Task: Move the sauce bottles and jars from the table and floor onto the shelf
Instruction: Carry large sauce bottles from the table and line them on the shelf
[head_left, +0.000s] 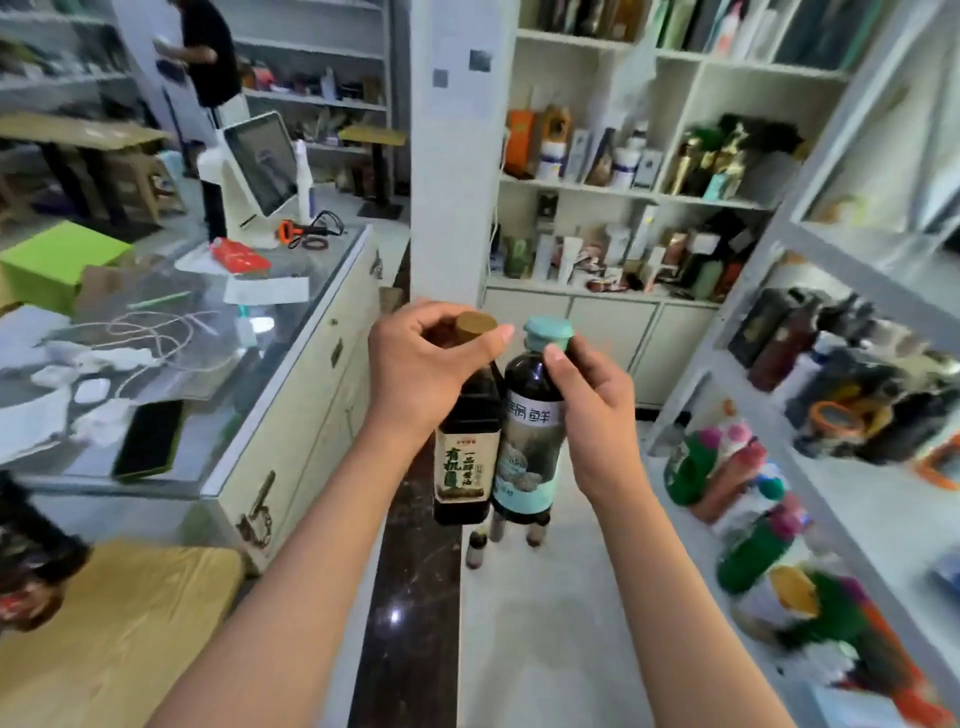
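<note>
Step in hand: carry. I have 2 sauce bottles lifted clear of the floor and held side by side, touching, in front of me in the aisle between the bench on my left and the shelf on my right. Neither bottle is on the shelf yet.

Left hand: my grip is curled over the shoulder and neck of the brown-capped bottle, thumb tip reaching just past the cap, wrist bent down, forearm coming up from the lower left. The bottle hangs upright below the hand.

Right hand: my grip is closed round the neck of the teal-capped bottle, thumb pressed just under the cap, fingers wrapped behind where I cannot see them. Forearm comes up from the lower right.

More small bottles stand on the floor just below the 2 I hold, so the floor is not yet finished.

Next move, as I judge it: turn right and set each bottle upright in a free spot among the goods already on the shelf. Grips this high let the bases swing, so the bottles want lowering slowly, 1 at a time
</note>
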